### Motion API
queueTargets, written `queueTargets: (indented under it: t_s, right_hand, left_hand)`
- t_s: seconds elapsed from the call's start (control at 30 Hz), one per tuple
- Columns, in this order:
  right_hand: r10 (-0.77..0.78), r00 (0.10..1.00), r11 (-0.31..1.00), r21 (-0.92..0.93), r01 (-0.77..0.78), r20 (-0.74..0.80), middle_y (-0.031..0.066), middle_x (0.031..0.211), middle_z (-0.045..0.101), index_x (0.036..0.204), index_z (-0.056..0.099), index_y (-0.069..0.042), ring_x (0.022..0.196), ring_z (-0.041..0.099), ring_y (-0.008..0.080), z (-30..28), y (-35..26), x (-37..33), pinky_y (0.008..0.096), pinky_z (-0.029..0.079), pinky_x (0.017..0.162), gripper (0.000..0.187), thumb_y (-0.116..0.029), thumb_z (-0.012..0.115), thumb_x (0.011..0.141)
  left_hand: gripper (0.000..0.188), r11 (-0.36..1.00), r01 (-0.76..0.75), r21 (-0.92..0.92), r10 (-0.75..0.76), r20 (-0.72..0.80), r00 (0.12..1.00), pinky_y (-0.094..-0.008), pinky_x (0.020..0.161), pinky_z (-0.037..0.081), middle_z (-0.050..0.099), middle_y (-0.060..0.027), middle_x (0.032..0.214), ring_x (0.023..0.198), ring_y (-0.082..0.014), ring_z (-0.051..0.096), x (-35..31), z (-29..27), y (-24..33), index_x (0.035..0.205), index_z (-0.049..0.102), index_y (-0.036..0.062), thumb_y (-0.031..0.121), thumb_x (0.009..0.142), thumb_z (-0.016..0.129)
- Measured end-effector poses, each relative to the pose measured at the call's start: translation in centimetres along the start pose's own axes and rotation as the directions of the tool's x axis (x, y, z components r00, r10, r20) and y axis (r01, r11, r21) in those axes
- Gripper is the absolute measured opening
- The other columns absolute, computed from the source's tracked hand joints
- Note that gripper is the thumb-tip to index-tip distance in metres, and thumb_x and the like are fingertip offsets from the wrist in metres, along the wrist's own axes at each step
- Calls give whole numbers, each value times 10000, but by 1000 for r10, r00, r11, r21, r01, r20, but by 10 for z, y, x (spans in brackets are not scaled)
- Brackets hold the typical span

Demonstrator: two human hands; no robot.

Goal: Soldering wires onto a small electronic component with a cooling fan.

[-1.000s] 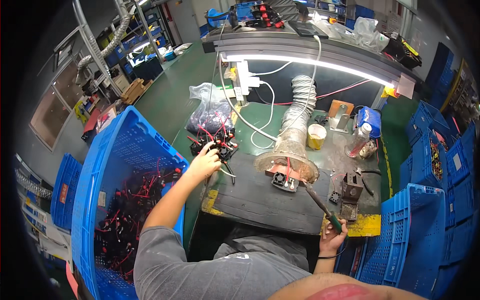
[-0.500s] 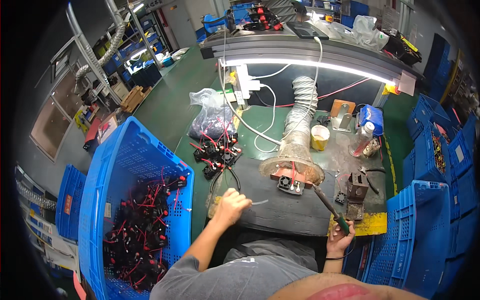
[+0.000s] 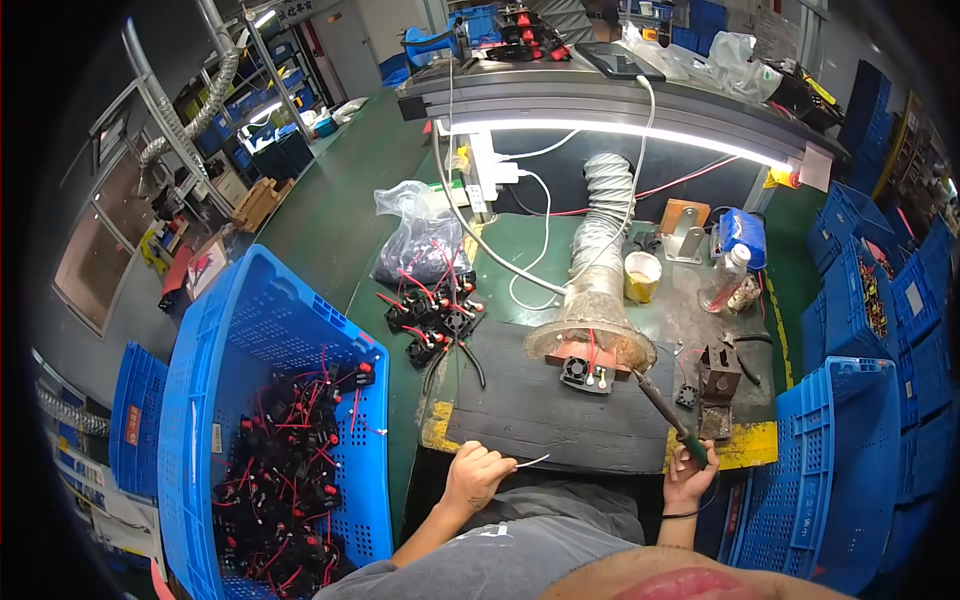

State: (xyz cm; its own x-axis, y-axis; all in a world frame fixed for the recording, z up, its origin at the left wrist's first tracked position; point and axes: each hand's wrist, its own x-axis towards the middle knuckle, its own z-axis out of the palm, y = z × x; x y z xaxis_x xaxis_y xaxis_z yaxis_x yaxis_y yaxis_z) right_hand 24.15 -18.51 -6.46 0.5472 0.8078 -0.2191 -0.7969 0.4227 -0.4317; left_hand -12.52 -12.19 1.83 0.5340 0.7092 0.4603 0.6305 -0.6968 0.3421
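Working two-handed at table (image 3: 510, 250) w/ soldering iron (image 3: 664, 411) + pale wire (image 3: 533, 462).
Pinching pale wire in L hand (image 3: 478, 477), at near edge of blk mat (image 3: 560, 430). Gripping soldering iron by green handle (image 3: 691, 446) in R hand (image 3: 690, 478), pointing tip up nr rim of duct hood (image 3: 598, 302), R of blk fan unit (image 3: 577, 373) at hood mouth. Also showing wired fan parts (image 3: 430, 318) heaped at mat's far L corner, blue crate (image 3: 285, 305) farther L.

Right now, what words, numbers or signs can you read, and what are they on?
None is clear enough to quote.
Gray shirt: white print, too small.
Far-left blue crate: orange label, blurred.
Big blue crate: pale label, too small.
Back wall: dark characters, small and blurred.
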Motion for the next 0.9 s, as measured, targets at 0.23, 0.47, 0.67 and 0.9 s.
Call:
queueTargets:
  t_s: [0.23, 0.47, 0.67, 0.9]
  right_hand:
    - [36, 999, 999, -28, -36, 23, 111, 731, 599, 1024, 621, -127, 522, 537, 183, 3, -4, 11, 262, 413, 350, 238, -326, 493, 997]
    - [65, 997, 998, -18, -64, 52, 115, 752, 628, 1027, 668, -122, 550, 545, 197, -6, -10, 2, 264, 416, 359, 279, -342, 502, 989]
    - [-5, 998, 995, -97, 12, 69, 119, 751, 637, 1009, 673, -130, 502, 517, 190, 9, -22, -28, 257, 411, 358, 278, -358, 516, 975]
    - [-244, 969, 966, -103, 238, -50, 88, 995, 736, 1046, 695, -71, 835, 707, 259, 62, -42, -27, 374, 593, 726, 221, -245, 591, 958]
  left_hand:
    - [87, 996, -59, -64, 61, 32, 998, -337, 726, 429, 527, -22, 663, 647, -216, 541, 20, 7, -12, 845, 672, 120, 160, 801, 736]
    - [71, 987, -37, -155, 30, -44, 999, -386, 631, 503, 584, -61, 762, 708, -273, 609, 46, 3, -25, 891, 664, 67, 109, 847, 700]
    - [185, 950, 65, -304, -60, 25, 998, -389, 601, 518, 591, -94, 796, 699, -299, 630, 50, 4, -32, 1054, 692, 78, 104, 871, 687]
    - [239, 922, 36, -386, -91, -125, 988, -353, 615, 520, 654, -100, 785, 692, -257, 647, 69, -1, -57, 1046, 729, 41, -10, 813, 719]
